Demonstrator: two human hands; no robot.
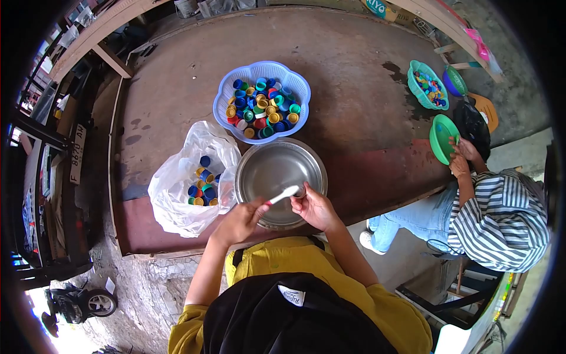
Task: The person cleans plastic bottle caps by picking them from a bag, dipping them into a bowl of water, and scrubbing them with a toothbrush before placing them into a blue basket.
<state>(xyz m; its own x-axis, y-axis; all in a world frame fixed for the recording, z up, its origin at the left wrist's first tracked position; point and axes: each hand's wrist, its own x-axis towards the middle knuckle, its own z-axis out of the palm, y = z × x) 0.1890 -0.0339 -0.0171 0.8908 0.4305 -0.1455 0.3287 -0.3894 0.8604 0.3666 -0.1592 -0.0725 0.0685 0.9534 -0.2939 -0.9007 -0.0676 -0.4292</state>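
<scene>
My left hand (243, 220) is closed on the handle of a white and red toothbrush (285, 194). The brush head meets a small pale bottle cap (300, 190) pinched in the fingers of my right hand (316, 209). Both hands are over the near part of a round metal basin (321, 171). Just behind the basin stands a lavender plastic basket (220, 97) full of bottle caps (261, 106) in blue, green, yellow, red and white. Left of the basin, an open white plastic bag (186, 159) holds several more coloured caps (200, 193).
The brown tabletop (348, 76) has a raised edge and wet spots. To the right, a person in a striped shirt (501, 218) handles a green bowl (437, 141). Beyond it are a turquoise basket (414, 97) of small coloured pieces and a black bag (473, 127).
</scene>
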